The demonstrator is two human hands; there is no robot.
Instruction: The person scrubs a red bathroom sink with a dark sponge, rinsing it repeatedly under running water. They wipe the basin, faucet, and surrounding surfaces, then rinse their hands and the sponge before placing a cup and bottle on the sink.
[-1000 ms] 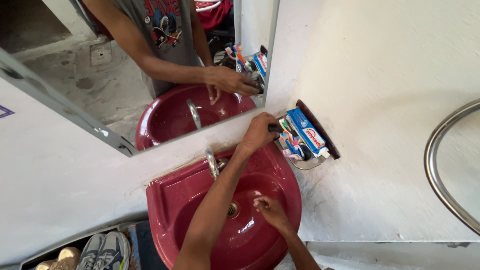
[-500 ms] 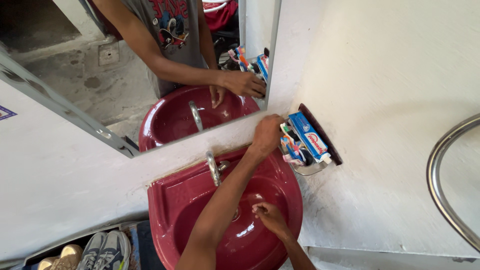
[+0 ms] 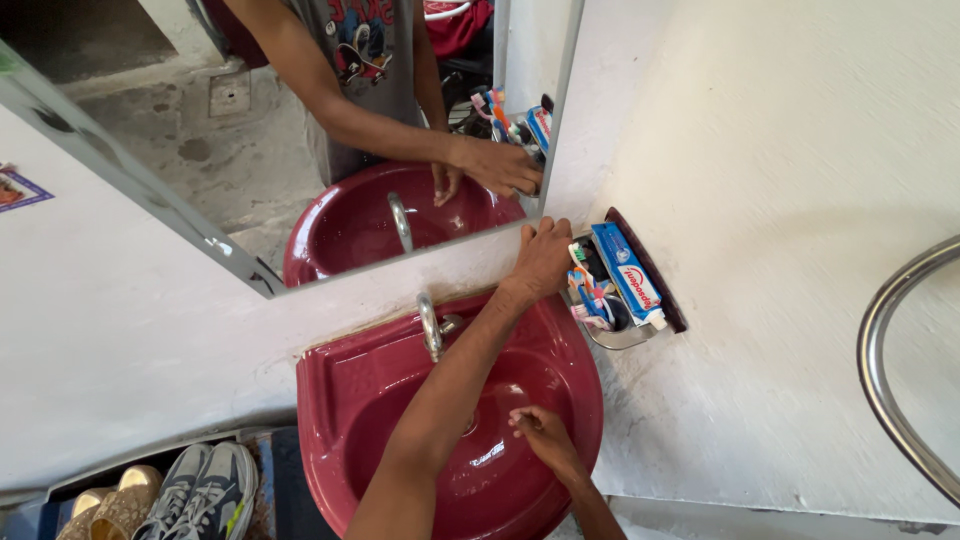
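Left hand: the left hand (image 3: 541, 257) was up at the wall, stretched across the basin, knuckles to the camera, fingers curled down at the near edge of the metal holder (image 3: 622, 338). Whether those fingers pinched anything, I could not tell; they were hidden behind the back of the hand.

Right hand: the right hand (image 3: 543, 437) sat low inside the maroon sink (image 3: 340, 400), fingers loosely bent, nothing visible in its grip, just right of the drain area.

Holder: fixed in the corner where the two white walls met, above the sink's right rim, and crowded.

Toothbrushes: a bunch of toothbrushes (image 3: 588, 293) stood packed in the holder, just beside the left hand's fingers, touching or nearly so.

Toothpaste: a blue and white toothpaste box (image 3: 626, 273) lay slanted along the holder's far side, against a dark backing.

Tap: the chrome tap (image 3: 430, 325) rose at the back of the sink, with the left forearm passing just to its right.

Mirror: the mirror (image 3: 250, 170) above the basin showed both arms and the bowl again.

Shoes: grey and tan shoes (image 3: 190, 495) were on the floor at lower left, under the sink's edge.

Rail: a curved metal rail (image 3: 885, 350) showed at the right edge.
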